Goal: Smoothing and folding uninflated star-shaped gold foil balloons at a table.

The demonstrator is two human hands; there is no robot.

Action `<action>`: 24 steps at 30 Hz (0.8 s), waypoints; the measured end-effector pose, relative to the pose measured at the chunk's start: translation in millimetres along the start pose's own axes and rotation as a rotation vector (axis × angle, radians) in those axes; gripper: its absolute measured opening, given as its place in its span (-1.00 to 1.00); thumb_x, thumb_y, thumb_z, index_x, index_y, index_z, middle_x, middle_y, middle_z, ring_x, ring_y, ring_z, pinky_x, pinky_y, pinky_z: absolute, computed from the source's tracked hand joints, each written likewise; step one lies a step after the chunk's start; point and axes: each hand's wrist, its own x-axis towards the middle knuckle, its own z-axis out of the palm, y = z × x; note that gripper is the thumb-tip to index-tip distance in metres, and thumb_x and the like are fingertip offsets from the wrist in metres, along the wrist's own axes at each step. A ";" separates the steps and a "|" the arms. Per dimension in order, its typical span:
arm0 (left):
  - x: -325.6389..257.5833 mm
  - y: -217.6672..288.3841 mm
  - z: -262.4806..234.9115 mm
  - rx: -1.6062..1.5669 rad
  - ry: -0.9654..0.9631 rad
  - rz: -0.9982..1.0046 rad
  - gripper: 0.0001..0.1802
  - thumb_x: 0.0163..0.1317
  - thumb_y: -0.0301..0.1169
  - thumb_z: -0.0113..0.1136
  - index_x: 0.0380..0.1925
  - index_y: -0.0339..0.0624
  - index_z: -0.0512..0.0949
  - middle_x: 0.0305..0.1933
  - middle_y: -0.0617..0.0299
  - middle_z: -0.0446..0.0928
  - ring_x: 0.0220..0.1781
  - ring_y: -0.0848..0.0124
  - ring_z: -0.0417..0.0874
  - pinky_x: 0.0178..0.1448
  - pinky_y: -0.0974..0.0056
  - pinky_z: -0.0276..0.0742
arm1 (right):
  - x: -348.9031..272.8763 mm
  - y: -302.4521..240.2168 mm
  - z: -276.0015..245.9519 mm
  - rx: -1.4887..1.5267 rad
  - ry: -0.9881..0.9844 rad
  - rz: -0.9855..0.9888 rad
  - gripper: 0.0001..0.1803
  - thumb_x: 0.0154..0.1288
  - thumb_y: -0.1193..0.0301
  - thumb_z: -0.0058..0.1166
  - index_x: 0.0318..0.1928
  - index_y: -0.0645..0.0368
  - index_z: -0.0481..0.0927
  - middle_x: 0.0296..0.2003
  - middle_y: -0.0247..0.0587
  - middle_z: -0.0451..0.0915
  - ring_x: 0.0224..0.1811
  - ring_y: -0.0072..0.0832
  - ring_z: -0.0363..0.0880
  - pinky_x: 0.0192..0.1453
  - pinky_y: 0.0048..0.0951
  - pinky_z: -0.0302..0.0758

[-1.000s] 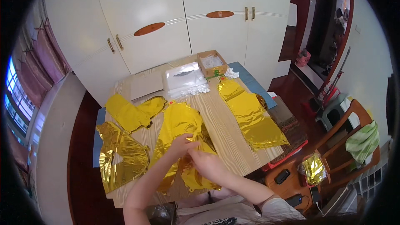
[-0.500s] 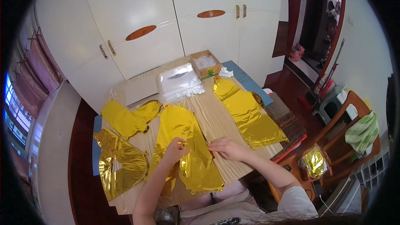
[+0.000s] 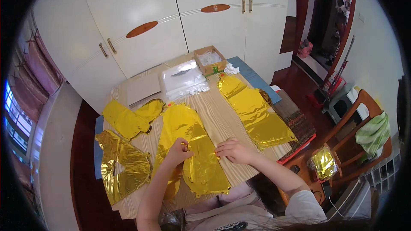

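A flat gold foil balloon (image 3: 195,145) lies in the middle of the wooden table (image 3: 229,117). My left hand (image 3: 180,149) pinches its left part near the middle. My right hand (image 3: 233,150) presses on its right edge with fingers curled on the foil. More gold foil balloons lie around: one long one (image 3: 254,111) to the right, one (image 3: 128,119) at the upper left, one crumpled (image 3: 122,167) at the lower left.
A clear plastic bag of white items (image 3: 184,79) and a small cardboard box (image 3: 209,59) sit at the table's far end, before white cupboard doors (image 3: 171,25). A wooden chair with a green cloth (image 3: 370,132) and a gold foil bundle (image 3: 323,162) stand at the right.
My hands moved apart along the middle balloon, and the foil now lies flatter and spread out. The view has shifted slightly.
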 end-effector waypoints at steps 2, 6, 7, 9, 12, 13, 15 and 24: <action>-0.7 2.1 0.0 -0.014 -0.012 -0.010 -0.47 0.04 -0.51 0.44 -0.08 -0.18 0.30 -0.52 0.36 0.37 -0.48 0.55 0.39 -0.41 0.39 0.34 | -1.6 1.1 1.3 0.009 0.004 -0.002 -0.63 0.00 0.60 0.11 -0.13 0.04 0.69 -0.03 -0.37 0.66 0.14 -0.42 0.54 0.18 -0.31 0.35; 0.5 -1.2 -1.1 0.014 -0.004 0.015 -0.46 0.04 -0.51 0.44 -0.07 -0.18 0.30 -0.51 0.36 0.36 -0.48 0.55 0.39 -0.40 0.40 0.34 | -2.8 3.2 2.8 0.000 0.011 -0.018 -0.69 -0.02 0.59 0.12 -0.21 0.06 0.71 -0.07 -0.36 0.68 0.12 -0.42 0.56 0.18 -0.31 0.35; 0.0 0.7 -0.7 0.013 -0.006 0.009 -0.46 0.03 -0.50 0.45 -0.07 -0.18 0.30 -0.51 0.37 0.36 -0.48 0.55 0.38 -0.40 0.40 0.34 | -3.2 3.4 2.8 -0.001 0.015 -0.026 -0.69 -0.03 0.61 0.11 -0.23 0.06 0.71 -0.08 -0.36 0.68 0.11 -0.41 0.57 0.16 -0.30 0.37; 0.4 -0.3 -1.2 0.024 -0.004 -0.005 -0.44 0.02 -0.48 0.46 -0.06 -0.17 0.30 -0.51 0.36 0.36 -0.47 0.55 0.39 -0.39 0.39 0.35 | -1.9 2.8 2.3 -0.002 0.025 -0.046 -0.69 -0.05 0.63 0.10 -0.26 0.07 0.71 -0.10 -0.35 0.69 0.08 -0.40 0.59 0.13 -0.27 0.43; 0.8 -1.5 -2.7 0.088 0.007 -0.022 -0.40 0.01 -0.43 0.47 -0.02 -0.18 0.31 -0.50 0.33 0.40 -0.45 0.52 0.44 -0.35 0.37 0.41 | 0.5 -0.1 -0.5 -0.016 0.010 -0.046 -0.74 -0.04 0.61 0.12 -0.30 0.08 0.71 -0.12 -0.35 0.69 0.07 -0.40 0.60 0.13 -0.27 0.43; -2.0 4.6 -2.4 0.128 0.010 -0.021 -0.38 0.02 -0.39 0.48 0.01 -0.19 0.30 -0.49 0.30 0.42 -0.44 0.50 0.47 -0.32 0.36 0.44 | 0.0 0.1 -0.5 -0.020 0.013 -0.046 -0.75 -0.04 0.61 0.12 -0.30 0.09 0.71 -0.13 -0.35 0.69 0.07 -0.40 0.60 0.13 -0.27 0.44; -0.3 9.4 -1.3 0.231 0.052 -0.007 -0.35 0.04 -0.29 0.46 0.06 -0.21 0.31 -0.47 0.24 0.48 -0.40 0.41 0.54 -0.27 0.31 0.49 | -0.1 -0.2 0.6 -0.025 0.020 -0.050 -0.77 -0.03 0.59 0.13 -0.31 0.10 0.70 -0.13 -0.35 0.69 0.06 -0.40 0.60 0.13 -0.28 0.44; 68.5 38.8 2.8 0.686 0.373 0.225 -0.45 0.12 0.02 0.25 -0.14 -0.27 0.61 -0.28 -0.04 0.64 -0.14 0.04 0.66 -0.01 0.06 0.53 | 0.6 -2.8 -1.7 -0.063 0.013 -0.036 -0.75 -0.02 0.56 0.14 -0.28 0.06 0.73 -0.15 -0.38 0.69 0.07 -0.43 0.58 0.14 -0.34 0.42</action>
